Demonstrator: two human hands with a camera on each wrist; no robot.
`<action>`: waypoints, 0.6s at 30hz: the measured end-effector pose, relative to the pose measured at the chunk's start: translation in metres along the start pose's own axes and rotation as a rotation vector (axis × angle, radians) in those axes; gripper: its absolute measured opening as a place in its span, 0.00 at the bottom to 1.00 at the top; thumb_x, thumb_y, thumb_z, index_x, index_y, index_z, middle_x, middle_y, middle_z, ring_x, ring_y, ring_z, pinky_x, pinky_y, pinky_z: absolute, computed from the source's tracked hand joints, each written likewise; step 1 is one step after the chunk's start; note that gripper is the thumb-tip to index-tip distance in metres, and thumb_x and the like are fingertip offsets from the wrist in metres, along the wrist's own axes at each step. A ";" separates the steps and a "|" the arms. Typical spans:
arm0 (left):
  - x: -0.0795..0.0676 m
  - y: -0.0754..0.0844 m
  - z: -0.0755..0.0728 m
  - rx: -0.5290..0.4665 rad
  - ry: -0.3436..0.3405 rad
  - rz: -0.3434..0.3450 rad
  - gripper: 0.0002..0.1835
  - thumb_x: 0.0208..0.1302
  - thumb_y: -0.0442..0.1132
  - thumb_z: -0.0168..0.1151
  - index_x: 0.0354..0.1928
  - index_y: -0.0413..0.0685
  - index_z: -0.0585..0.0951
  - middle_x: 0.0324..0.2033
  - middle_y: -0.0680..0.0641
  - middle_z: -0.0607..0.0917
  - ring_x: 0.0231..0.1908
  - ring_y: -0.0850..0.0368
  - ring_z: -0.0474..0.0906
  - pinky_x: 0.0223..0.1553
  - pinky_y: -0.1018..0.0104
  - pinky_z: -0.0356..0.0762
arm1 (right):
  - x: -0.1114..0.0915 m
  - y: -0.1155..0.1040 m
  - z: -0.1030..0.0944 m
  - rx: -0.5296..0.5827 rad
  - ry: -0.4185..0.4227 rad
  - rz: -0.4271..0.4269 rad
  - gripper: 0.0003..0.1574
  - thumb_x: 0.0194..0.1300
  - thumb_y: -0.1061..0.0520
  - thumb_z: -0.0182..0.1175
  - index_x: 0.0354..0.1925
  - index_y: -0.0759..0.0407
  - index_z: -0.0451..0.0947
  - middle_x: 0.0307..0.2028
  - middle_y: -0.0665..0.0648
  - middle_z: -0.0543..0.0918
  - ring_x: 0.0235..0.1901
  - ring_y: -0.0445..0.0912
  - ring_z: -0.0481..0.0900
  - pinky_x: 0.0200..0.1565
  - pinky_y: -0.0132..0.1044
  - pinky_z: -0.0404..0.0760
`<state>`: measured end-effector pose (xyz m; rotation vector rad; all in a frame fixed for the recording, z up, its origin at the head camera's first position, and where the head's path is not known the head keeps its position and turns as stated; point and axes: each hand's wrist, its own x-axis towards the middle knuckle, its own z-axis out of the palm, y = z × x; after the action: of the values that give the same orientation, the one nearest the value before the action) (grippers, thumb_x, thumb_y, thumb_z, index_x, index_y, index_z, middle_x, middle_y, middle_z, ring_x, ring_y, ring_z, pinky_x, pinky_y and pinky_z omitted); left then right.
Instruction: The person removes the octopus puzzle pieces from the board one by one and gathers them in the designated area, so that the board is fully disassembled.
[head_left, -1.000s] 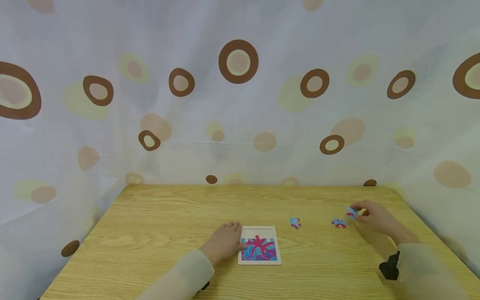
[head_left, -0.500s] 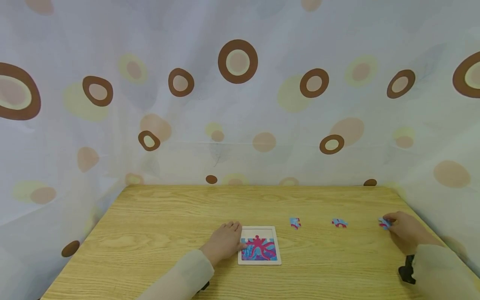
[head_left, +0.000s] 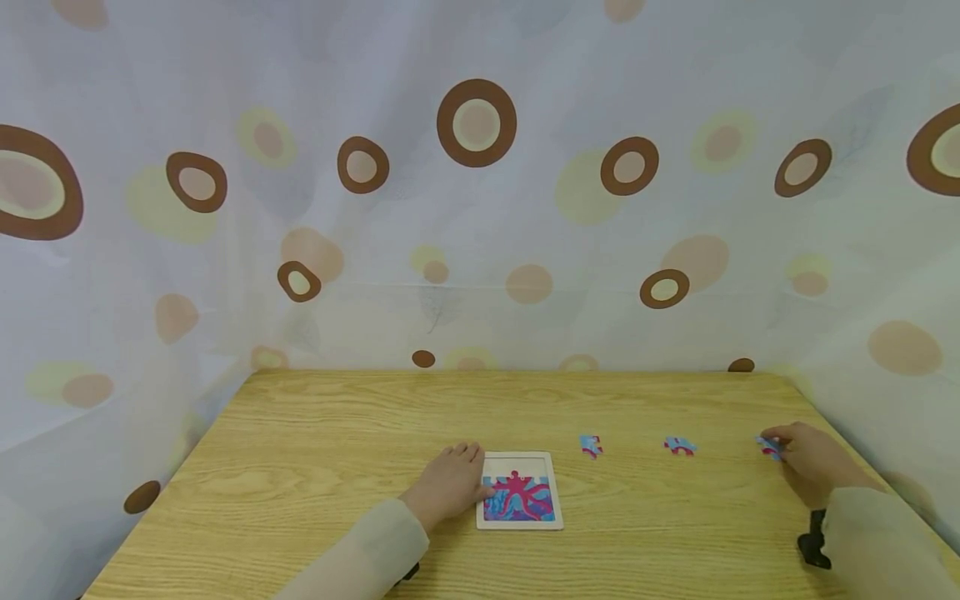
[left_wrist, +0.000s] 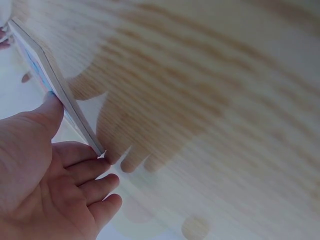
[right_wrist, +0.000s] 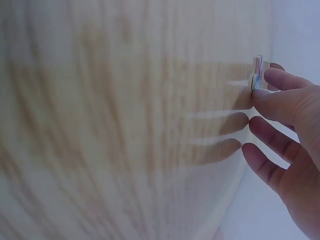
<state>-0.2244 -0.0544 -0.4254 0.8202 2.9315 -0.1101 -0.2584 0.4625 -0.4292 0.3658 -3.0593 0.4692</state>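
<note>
A white-framed puzzle tray (head_left: 557,492) lies on the table, its lower part filled with a red octopus picture and its upper part bare white. My left hand (head_left: 447,487) rests along the tray's left side. In the left wrist view its thumb (left_wrist: 54,111) lies on the tray, the other fingers extended by the edge. Over on the right, my right hand (head_left: 817,458) pinches a blue and red puzzle piece (head_left: 768,448) between thumb and forefinger. The right wrist view shows that puzzle piece (right_wrist: 257,74) edge-on at the tabletop, the remaining fingers spread and loosely bent.
Two other loose puzzle pieces lie in a row: one blue and red piece (head_left: 590,447) just right of the tray, another piece (head_left: 679,446) farther right. A wooden table (head_left: 360,408) carries everything. A patterned curtain (head_left: 480,325) hangs behind and at both sides.
My right hand has carried its puzzle piece rightward, away from the middle loose piece, and lowered it toward the table; over the last half second it barely moves. The left hand and tray stay put.
</note>
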 end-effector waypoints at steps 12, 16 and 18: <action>-0.001 -0.001 -0.002 -0.016 -0.008 -0.003 0.34 0.66 0.56 0.48 0.66 0.38 0.64 0.63 0.43 0.67 0.63 0.50 0.60 0.62 0.58 0.59 | 0.015 -0.036 -0.011 0.087 0.050 -0.035 0.21 0.62 0.66 0.55 0.52 0.77 0.70 0.42 0.77 0.73 0.36 0.63 0.75 0.29 0.49 0.77; -0.003 0.000 -0.002 -0.021 0.005 0.008 0.34 0.66 0.56 0.48 0.65 0.37 0.64 0.62 0.42 0.67 0.63 0.49 0.60 0.61 0.58 0.60 | 0.030 -0.066 -0.012 0.107 0.080 -0.089 0.20 0.63 0.65 0.56 0.52 0.74 0.71 0.42 0.73 0.75 0.34 0.55 0.75 0.21 0.41 0.75; -0.003 0.000 -0.003 -0.026 0.014 0.016 0.34 0.66 0.55 0.49 0.65 0.37 0.64 0.62 0.41 0.67 0.63 0.48 0.60 0.61 0.57 0.60 | 0.037 -0.082 -0.011 0.101 0.098 -0.122 0.19 0.63 0.64 0.57 0.51 0.72 0.73 0.42 0.70 0.76 0.33 0.53 0.74 0.22 0.39 0.74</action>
<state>-0.2218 -0.0562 -0.4222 0.8434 2.9320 -0.0649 -0.2751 0.3817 -0.3927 0.5125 -2.9052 0.6168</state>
